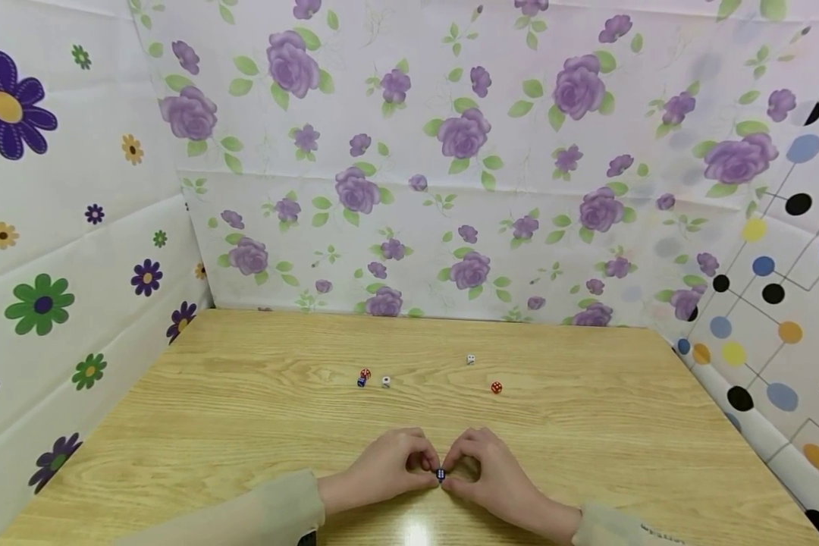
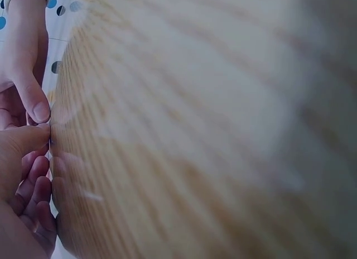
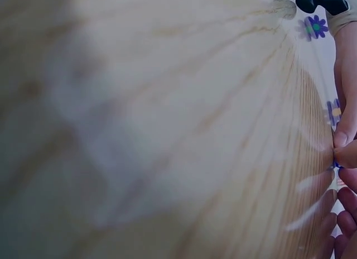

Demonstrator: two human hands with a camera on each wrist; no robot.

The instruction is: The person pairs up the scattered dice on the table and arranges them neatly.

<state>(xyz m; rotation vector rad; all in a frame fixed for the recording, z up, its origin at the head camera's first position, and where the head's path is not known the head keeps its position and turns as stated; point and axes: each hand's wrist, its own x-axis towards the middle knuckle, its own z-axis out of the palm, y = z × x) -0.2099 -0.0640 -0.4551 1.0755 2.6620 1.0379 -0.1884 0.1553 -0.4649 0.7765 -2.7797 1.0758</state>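
Note:
Near the front middle of the table, a small blue die with white dots sits between my two hands in the head view. My left hand pinches it from the left with thumb and forefinger. From the right, my right hand pinches the same die, so both sets of fingertips nearly meet. The wrist views show the hands low against the wood: the right hand above the left in the left wrist view, the left hand above the right in the right wrist view. Fingers mostly cover the die there.
Farther back on the wooden table lie a red die against a blue die, a white die beside them, another white die and a red die. Flower-patterned cloth stands behind the table.

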